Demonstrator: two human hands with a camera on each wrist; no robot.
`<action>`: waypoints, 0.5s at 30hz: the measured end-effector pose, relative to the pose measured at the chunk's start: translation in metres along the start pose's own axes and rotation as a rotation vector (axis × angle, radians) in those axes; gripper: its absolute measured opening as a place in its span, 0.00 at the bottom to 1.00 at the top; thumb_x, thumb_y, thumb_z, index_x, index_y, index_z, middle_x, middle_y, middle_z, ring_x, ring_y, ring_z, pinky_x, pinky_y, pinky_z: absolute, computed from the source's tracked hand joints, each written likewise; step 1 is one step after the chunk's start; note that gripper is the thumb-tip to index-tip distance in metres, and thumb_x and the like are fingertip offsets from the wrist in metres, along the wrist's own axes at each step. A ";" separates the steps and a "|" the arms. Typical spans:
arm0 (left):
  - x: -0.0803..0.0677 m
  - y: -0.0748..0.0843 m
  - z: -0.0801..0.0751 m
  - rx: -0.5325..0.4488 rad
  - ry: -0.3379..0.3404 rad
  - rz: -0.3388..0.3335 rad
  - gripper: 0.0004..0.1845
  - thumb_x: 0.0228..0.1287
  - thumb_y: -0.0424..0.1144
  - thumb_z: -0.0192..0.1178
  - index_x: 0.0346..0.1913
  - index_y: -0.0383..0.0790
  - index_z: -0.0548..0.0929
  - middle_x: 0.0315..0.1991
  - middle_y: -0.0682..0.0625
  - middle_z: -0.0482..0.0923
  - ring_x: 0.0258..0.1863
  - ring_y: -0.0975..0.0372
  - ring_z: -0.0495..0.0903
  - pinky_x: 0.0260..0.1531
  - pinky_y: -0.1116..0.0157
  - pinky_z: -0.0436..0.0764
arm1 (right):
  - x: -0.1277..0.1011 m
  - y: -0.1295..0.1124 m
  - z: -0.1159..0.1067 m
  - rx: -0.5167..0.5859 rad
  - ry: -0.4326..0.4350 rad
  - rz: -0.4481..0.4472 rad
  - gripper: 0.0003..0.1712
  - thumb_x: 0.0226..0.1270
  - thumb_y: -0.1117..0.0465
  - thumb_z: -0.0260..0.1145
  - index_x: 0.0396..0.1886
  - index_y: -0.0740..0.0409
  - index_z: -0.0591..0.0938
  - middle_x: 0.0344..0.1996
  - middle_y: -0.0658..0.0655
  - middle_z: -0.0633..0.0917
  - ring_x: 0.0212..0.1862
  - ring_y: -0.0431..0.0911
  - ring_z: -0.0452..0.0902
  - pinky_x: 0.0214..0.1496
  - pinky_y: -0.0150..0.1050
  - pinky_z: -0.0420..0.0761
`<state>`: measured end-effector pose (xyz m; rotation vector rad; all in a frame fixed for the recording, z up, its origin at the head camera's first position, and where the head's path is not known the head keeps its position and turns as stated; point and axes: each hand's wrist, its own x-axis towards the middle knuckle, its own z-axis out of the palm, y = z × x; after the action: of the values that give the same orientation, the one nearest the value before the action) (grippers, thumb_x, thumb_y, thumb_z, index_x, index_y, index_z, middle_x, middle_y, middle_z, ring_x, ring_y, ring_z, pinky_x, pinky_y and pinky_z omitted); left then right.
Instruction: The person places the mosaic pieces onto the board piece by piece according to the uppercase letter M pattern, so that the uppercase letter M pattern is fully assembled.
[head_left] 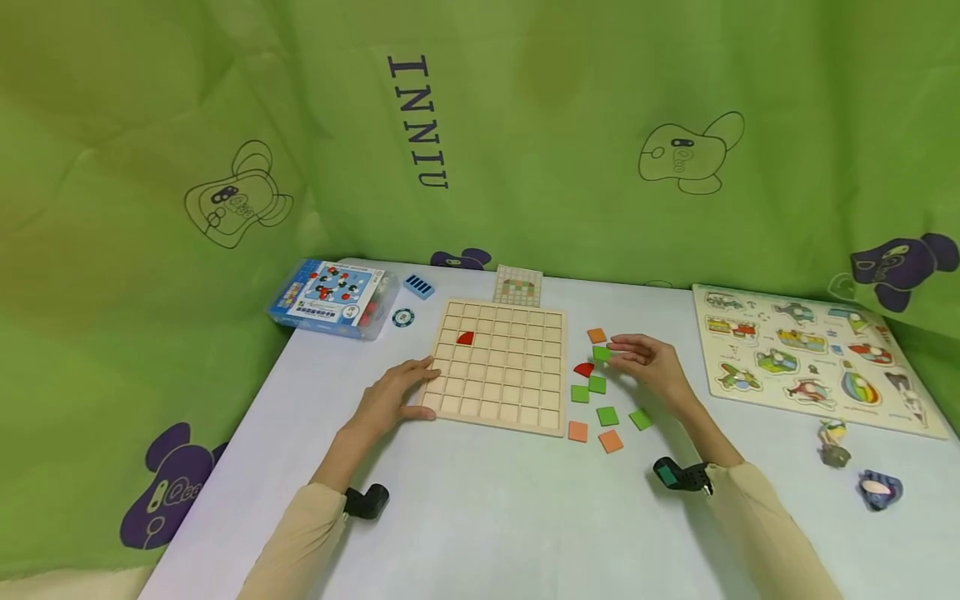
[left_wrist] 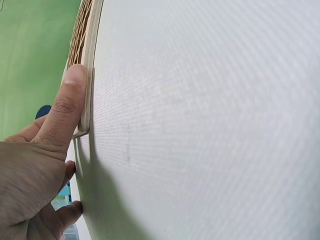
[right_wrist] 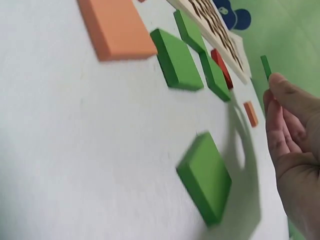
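While your left hand (head_left: 393, 398) is resting on the counter (head_left: 480, 517), its fingers (left_wrist: 67, 107) are lying straight along the near left edge of the wooden grid board (head_left: 501, 365), touching the rim without curling round it. One red quarter-round piece (head_left: 465, 337) is sitting in a cell near the board's upper left.

Your right hand (head_left: 648, 365) is hovering just right of the board, and its fingertips (right_wrist: 280, 90) are pinching a green square tile (head_left: 602, 353) by its edges; in the right wrist view that tile (right_wrist: 265, 66) is showing only as a thin green sliver above your fingertip. This tile is lying at the tips of your fingers, clear of the board, above the scatter of loose pieces.

Below and left of that hand, several more green tiles (head_left: 607, 415) are lying flat on the counter, mixed with orange tiles (head_left: 611, 441) and a red curved piece (head_left: 584, 369) close to the board's right edge. Another orange tile (head_left: 596, 335) is sitting just beyond your fingertips.

Further right, a picture peg puzzle (head_left: 806, 360) is lying flat, well apart from your hand. At the far left a blue game box (head_left: 333, 297) is resting, and a small pattern card (head_left: 517, 286) is lying just behind the board.
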<state>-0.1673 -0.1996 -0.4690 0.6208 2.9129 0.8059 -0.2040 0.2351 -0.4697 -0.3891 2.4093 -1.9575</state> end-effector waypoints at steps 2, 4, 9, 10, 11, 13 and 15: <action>0.000 0.000 0.000 0.006 0.002 0.003 0.39 0.44 0.50 0.72 0.63 0.44 0.75 0.70 0.47 0.64 0.66 0.45 0.64 0.47 0.33 0.71 | 0.004 -0.001 0.007 0.011 0.003 0.004 0.23 0.61 0.75 0.65 0.55 0.82 0.72 0.48 0.75 0.80 0.40 0.32 0.83 0.43 0.25 0.81; 0.001 0.000 0.000 0.005 0.004 0.001 0.39 0.44 0.50 0.72 0.63 0.44 0.76 0.70 0.47 0.64 0.66 0.45 0.64 0.47 0.33 0.71 | 0.009 -0.001 0.015 0.026 0.007 0.005 0.23 0.61 0.76 0.65 0.55 0.82 0.72 0.49 0.79 0.78 0.40 0.32 0.82 0.43 0.25 0.80; 0.000 0.001 -0.001 0.007 0.008 0.002 0.39 0.43 0.49 0.72 0.63 0.44 0.76 0.70 0.47 0.64 0.66 0.45 0.64 0.46 0.32 0.71 | 0.023 -0.004 0.041 0.047 0.022 0.009 0.22 0.60 0.75 0.66 0.54 0.79 0.74 0.49 0.79 0.78 0.40 0.35 0.83 0.42 0.26 0.81; 0.000 0.001 -0.001 0.008 0.008 0.003 0.39 0.43 0.49 0.72 0.63 0.44 0.76 0.69 0.47 0.64 0.66 0.45 0.64 0.46 0.32 0.71 | 0.026 -0.005 0.047 0.047 0.027 0.011 0.22 0.60 0.75 0.66 0.54 0.79 0.74 0.49 0.78 0.79 0.40 0.36 0.83 0.41 0.26 0.81; 0.000 0.001 0.000 0.009 0.006 0.002 0.39 0.43 0.49 0.72 0.63 0.44 0.76 0.70 0.47 0.64 0.66 0.45 0.64 0.46 0.32 0.71 | 0.028 -0.007 0.052 0.047 0.030 0.017 0.22 0.60 0.74 0.67 0.54 0.78 0.75 0.49 0.77 0.79 0.40 0.37 0.83 0.41 0.26 0.81; 0.000 0.001 0.000 0.005 0.004 0.000 0.39 0.43 0.49 0.72 0.63 0.44 0.76 0.70 0.47 0.64 0.66 0.45 0.64 0.47 0.32 0.71 | 0.033 -0.009 0.064 0.044 0.034 0.026 0.22 0.59 0.74 0.67 0.54 0.78 0.75 0.49 0.75 0.80 0.41 0.40 0.83 0.41 0.27 0.81; 0.000 0.001 0.000 0.006 0.001 0.000 0.39 0.43 0.49 0.72 0.63 0.44 0.75 0.70 0.47 0.64 0.66 0.45 0.64 0.47 0.32 0.71 | 0.039 -0.011 0.075 0.040 0.042 0.030 0.22 0.59 0.74 0.68 0.53 0.77 0.75 0.48 0.75 0.81 0.42 0.44 0.84 0.42 0.27 0.81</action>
<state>-0.1671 -0.1985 -0.4685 0.6205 2.9174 0.7976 -0.2273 0.1529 -0.4698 -0.3124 2.3819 -2.0180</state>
